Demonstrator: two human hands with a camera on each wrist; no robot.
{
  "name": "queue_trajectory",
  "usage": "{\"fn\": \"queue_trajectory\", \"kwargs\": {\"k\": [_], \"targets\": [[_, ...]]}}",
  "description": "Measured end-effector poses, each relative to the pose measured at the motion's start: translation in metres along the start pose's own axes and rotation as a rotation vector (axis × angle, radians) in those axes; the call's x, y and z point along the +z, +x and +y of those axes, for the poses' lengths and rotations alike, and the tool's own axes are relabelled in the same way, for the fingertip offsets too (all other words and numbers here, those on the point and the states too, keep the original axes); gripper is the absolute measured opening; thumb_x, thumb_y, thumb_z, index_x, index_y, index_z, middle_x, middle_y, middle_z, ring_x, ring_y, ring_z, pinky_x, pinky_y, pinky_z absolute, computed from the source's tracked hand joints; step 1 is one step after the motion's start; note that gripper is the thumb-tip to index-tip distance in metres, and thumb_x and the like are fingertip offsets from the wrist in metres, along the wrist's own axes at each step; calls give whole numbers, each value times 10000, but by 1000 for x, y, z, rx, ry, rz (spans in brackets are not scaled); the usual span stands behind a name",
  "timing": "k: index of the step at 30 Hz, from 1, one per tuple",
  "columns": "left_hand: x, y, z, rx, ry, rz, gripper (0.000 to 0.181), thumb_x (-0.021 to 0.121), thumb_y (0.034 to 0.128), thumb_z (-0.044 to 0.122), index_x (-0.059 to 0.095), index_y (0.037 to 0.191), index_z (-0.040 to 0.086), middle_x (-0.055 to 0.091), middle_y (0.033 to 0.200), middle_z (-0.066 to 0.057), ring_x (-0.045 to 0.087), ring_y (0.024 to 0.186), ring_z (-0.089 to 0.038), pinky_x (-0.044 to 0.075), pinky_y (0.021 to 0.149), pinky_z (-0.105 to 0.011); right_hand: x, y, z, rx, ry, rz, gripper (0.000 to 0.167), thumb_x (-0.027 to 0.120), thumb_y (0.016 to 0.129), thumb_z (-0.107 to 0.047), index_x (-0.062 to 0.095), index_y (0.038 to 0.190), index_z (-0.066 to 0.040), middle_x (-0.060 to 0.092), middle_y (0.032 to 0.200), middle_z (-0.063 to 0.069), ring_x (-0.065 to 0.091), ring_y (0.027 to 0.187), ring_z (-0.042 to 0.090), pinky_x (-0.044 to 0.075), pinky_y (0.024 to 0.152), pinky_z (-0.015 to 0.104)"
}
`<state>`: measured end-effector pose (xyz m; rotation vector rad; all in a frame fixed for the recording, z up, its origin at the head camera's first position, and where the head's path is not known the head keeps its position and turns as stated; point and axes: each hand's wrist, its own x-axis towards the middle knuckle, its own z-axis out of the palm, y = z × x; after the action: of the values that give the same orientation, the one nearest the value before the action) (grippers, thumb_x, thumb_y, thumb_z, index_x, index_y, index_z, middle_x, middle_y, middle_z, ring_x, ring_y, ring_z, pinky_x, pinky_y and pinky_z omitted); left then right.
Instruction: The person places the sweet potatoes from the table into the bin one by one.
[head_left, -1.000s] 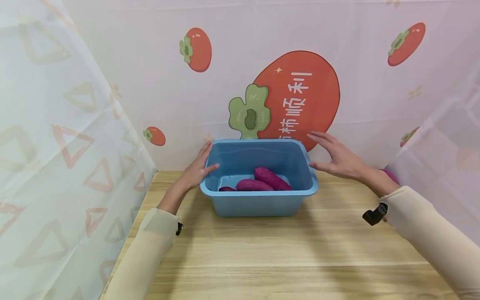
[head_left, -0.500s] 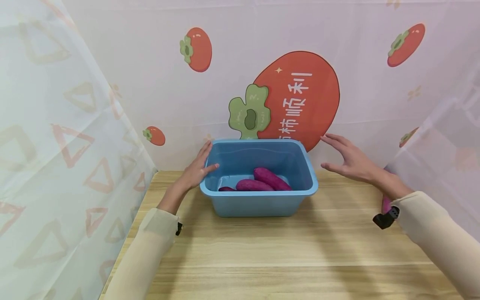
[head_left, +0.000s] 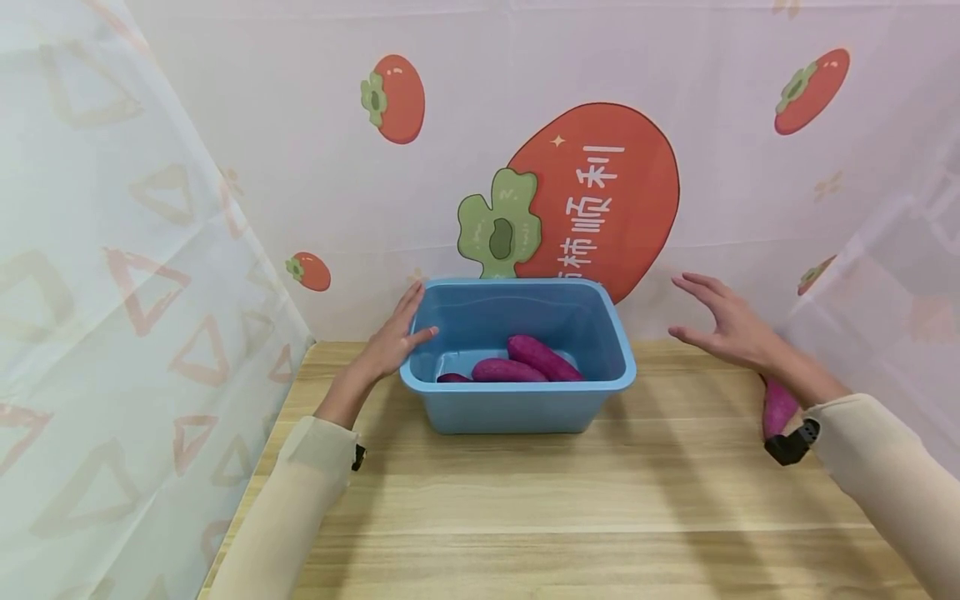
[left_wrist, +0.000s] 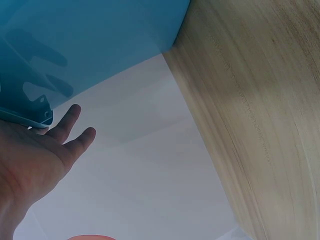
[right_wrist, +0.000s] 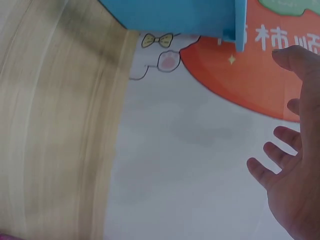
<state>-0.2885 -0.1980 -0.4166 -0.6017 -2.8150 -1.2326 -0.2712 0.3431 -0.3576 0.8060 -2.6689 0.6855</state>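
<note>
A blue plastic basin (head_left: 517,411) stands on the table near the back wall. Inside lie long purple vegetables, perhaps sweet potatoes (head_left: 545,358); the basin's front rim partly hides them. My left hand (head_left: 392,342) rests on the basin's left rim, thumb over the inner side and other fingers extended; the left wrist view shows the hand's palm (left_wrist: 32,162) under the rim. To the right of the basin, apart from it, my right hand (head_left: 727,329) is in the air with fingers spread and nothing in it. Another purple vegetable (head_left: 780,407) lies at the right, partly behind my right forearm.
The wooden table (head_left: 525,517) extends in front of the basin. A white cloth wall with printed persimmons (head_left: 600,200) stands right behind it. Cloth side walls (head_left: 135,333) close in on the left and right.
My right hand has moved away from the basin's right rim, out to the right. More of the purple vegetable beyond that forearm shows. The left hand and the basin have stayed still.
</note>
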Motion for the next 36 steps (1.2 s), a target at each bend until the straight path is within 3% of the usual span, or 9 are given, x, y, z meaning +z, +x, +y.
{"fn": "queue_trajectory", "kwargs": {"k": [7,27,30,33,36], "targets": [[0,1,-3,-3,-2,0,866,563,1058,374,55,1717,134,-13,1797,-60,8,1651,-338,117,1248,-728,-4,-9,9,98,16,-19,844,833,877,-220,434,1594,-23,371,1617,302,345,1459,566,309,1091,801],[0,1,-4,0,1,4,866,561,1056,377,54,1719,147,-11,1797,-51,12,1651,-335,126,1241,-736,-7,-38,41,129,-1,12,824,808,894,-211,422,1585,17,362,1584,374,341,1417,632,272,1107,813],[0,1,-3,-1,-1,3,866,564,1056,382,57,1719,149,-11,1797,-46,13,1652,-332,128,1243,-733,-6,-44,47,119,-30,20,804,796,918,-216,417,1584,27,374,1571,377,489,1286,601,378,1039,778],[0,1,-4,-1,2,1,862,562,1059,379,55,1719,151,-13,1797,-49,11,1651,-338,123,1238,-742,-6,-50,51,119,-44,16,796,782,936,-226,405,1588,31,368,1574,379,497,1262,607,392,995,792],[1,2,-4,-1,3,-1,861,558,1061,379,51,1720,154,-17,1797,-50,9,1650,-344,124,1231,-753,-7,-57,56,135,-36,8,788,766,947,-241,399,1590,29,351,1578,389,429,1337,636,333,1049,819]]}}
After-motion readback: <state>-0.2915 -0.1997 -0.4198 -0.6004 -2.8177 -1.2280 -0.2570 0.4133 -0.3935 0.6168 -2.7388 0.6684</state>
